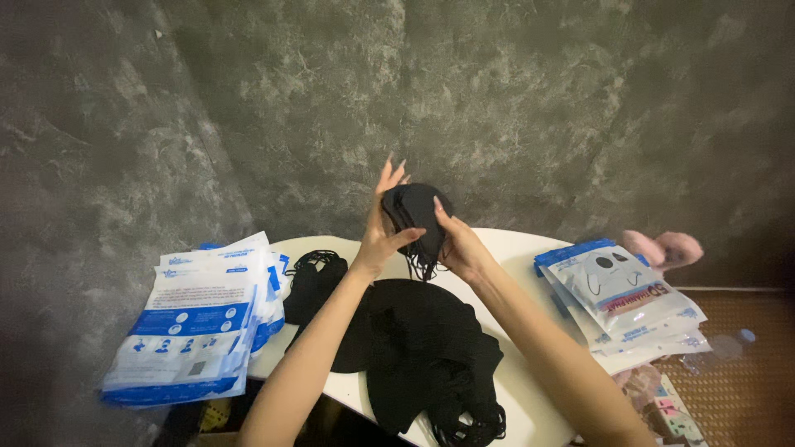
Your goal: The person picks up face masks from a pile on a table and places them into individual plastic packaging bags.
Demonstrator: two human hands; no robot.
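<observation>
- Here, both hands are raised above the far edge of the white table (530,248), holding a small stack of black face masks (416,213) between them, well off the tabletop.
- The left hand (383,228) backs the stack from the left: its thumb presses across the near face while the other fingers stand up and spread, seemingly so the masks stay flat and square.
- The right hand (460,246) closes on the stack's right edge, thumb on the near face; its other fingers lie behind the masks, so I cannot tell how they sit.
- Thin ear loops (424,266) hang from the bottom of the stack, dangling free.
- Under the forearms, a loose heap of black masks (422,352) covers the middle of the table, with a smaller coil of black loops (315,269) to its left.
- A pile of blue-and-white flat pouches (203,319) overhangs the table's left edge; a second pile of filled pouches (621,302) sits on the right.
- Something pink (667,247) beyond the right pile is blurred, possibly a soft slipper or toy.
- The near side of the table and the elbows are cut off by the frame, and the floor under the table is too dark to read.
</observation>
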